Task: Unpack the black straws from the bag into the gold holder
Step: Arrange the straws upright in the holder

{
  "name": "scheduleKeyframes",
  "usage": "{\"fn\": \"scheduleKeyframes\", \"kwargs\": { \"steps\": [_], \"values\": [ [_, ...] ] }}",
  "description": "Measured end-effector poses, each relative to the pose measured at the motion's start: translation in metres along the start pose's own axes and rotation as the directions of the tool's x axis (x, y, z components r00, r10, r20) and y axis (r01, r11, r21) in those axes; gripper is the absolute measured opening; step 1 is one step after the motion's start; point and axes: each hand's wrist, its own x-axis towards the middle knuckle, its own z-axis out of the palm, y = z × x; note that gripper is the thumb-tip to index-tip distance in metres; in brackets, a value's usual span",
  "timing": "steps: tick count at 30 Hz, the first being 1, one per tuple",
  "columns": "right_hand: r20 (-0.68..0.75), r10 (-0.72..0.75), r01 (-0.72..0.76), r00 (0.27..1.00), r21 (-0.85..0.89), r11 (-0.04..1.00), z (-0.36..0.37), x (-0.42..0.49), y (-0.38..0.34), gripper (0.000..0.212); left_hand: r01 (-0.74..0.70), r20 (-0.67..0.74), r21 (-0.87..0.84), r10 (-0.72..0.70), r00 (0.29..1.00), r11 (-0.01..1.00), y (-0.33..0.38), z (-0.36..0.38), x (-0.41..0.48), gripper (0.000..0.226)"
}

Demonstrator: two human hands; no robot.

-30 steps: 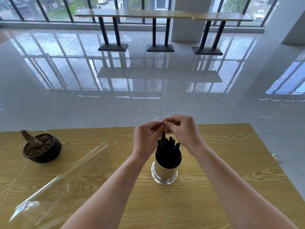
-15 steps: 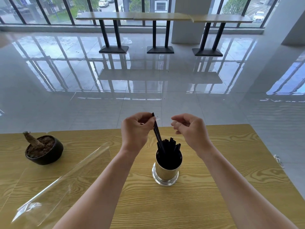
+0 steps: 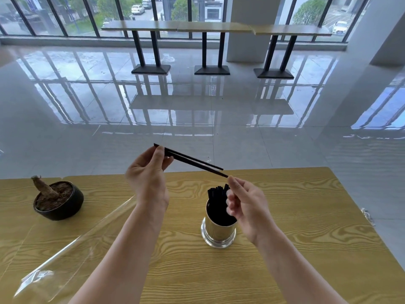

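Now, grip: left hand [image 3: 148, 174] pinches the far end of two black straws [image 3: 190, 161], held above the table edge.
Right hand: right hand [image 3: 247, 207] pinches the near tip of the lower straw.
Holder: gold holder [image 3: 218, 233] upright on the wooden table [image 3: 306, 216], below the right hand, packed with straws.
Bag: clear bag [image 3: 72, 244] flat, left side.
Pot: dark plant pot [image 3: 58, 200], far left.

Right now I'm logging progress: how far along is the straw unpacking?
Nearly done, it seems. Many straws already stand in the holder, and the bag lies flat on the table, apparently empty. In hand: the left hand grips two straws, the right hand at their tip. Left: dropping those in.
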Motion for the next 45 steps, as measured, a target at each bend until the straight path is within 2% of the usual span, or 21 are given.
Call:
{"fn": "scheduleKeyframes", "kwargs": {
  "steps": [2, 5, 8, 10, 14, 16, 17, 19, 20, 23, 25, 28, 31, 33, 36, 40, 45],
  "values": [
    [0.031, 0.1, -0.104, 0.995, 0.173, 0.979, 0.01, -0.001, 0.001, 0.037, 0.011, -0.027, -0.02, -0.012, 1.0, 1.0, -0.002, 0.0, -0.003, 0.008],
    [0.039, 0.13, -0.135, 0.991, 0.249, 0.959, 0.022, 0.001, -0.001, 0.036, 0.054, -0.025, -0.049, -0.055, 0.998, 0.997, -0.004, -0.002, -0.006, 0.008],
    [0.057, 0.118, -0.131, 0.991, 0.33, 0.935, 0.031, 0.005, -0.007, 0.032, 0.124, -0.009, -0.071, -0.125, 0.992, 0.99, -0.009, -0.006, -0.009, 0.008],
    [0.027, 0.108, -0.109, 0.994, 0.409, 0.906, 0.034, 0.008, -0.011, 0.024, 0.179, 0.0, -0.097, -0.18, 0.984, 0.979, -0.015, -0.011, -0.012, 0.009],
    [-0.033, 0.069, -0.044, 0.997, 0.49, 0.871, 0.035, 0.012, -0.014, 0.023, 0.328, 0.05, -0.175, -0.324, 0.945, 0.928, -0.029, -0.024, -0.013, 0.011],
    [-0.096, -0.015, 0.054, 0.995, 0.413, 0.909, 0.031, 0.015, -0.014, 0.012, 0.448, 0.112, -0.175, -0.434, 0.894, 0.877, -0.038, -0.031, -0.014, 0.008],
    [-0.132, -0.091, 0.13, 0.987, 0.317, 0.939, 0.029, 0.016, -0.016, 0.009, 0.499, 0.142, -0.145, -0.481, 0.865, 0.854, -0.043, -0.035, -0.016, 0.005],
    [-0.16, -0.295, 0.302, 0.942, 0.018, 0.953, 0.022, 0.016, -0.021, 0.013, 0.547, 0.176, -0.03, -0.534, 0.827, 0.837, -0.052, -0.041, -0.02, 0.007],
    [-0.141, -0.391, 0.374, 0.909, -0.134, 0.918, 0.017, 0.016, -0.025, 0.015, 0.542, 0.184, 0.04, -0.539, 0.822, 0.839, -0.056, -0.043, -0.022, 0.011],
    [-0.064, -0.566, 0.487, 0.822, -0.435, 0.758, -0.002, 0.017, -0.04, 0.015, 0.418, 0.222, 0.301, -0.49, 0.843, 0.857, -0.064, -0.046, -0.027, 0.022],
    [-0.005, -0.611, 0.495, 0.791, -0.582, 0.646, -0.015, 0.018, -0.051, 0.016, 0.239, 0.261, 0.52, -0.419, 0.87, 0.82, -0.067, -0.044, -0.029, 0.021],
    [0.095, -0.607, 0.451, 0.789, -0.761, 0.467, -0.026, 0.02, -0.054, 0.02, -0.049, 0.353, 0.738, -0.323, 0.878, 0.673, -0.073, -0.04, -0.036, 0.022],
    [0.151, -0.522, 0.378, 0.839, -0.853, 0.361, -0.027, 0.021, -0.04, 0.02, -0.26, 0.44, 0.823, -0.277, 0.854, 0.505, -0.081, -0.037, -0.041, 0.026],
    [0.164, -0.476, 0.354, 0.864, -0.871, 0.342, -0.026, 0.022, -0.027, 0.019, -0.341, 0.48, 0.825, -0.241, 0.844, 0.451, -0.086, -0.036, -0.044, 0.027],
    [0.146, -0.398, 0.305, 0.906, -0.876, 0.373, -0.024, 0.024, -0.008, 0.016, -0.399, 0.514, 0.807, -0.186, 0.837, 0.435, -0.088, -0.034, -0.05, 0.025],
    [0.139, -0.318, 0.26, 0.938, -0.888, 0.379, -0.022, 0.03, 0.01, 0.013, -0.436, 0.554, 0.771, -0.151, 0.819, 0.463, -0.088, -0.03, -0.055, 0.018],
    [0.129, -0.308, 0.243, 0.943, -0.897, 0.368, -0.022, 0.033, 0.017, 0.01, -0.443, 0.564, 0.753, -0.129, 0.816, 0.487, -0.09, -0.024, -0.054, 0.017]
  ]
}}
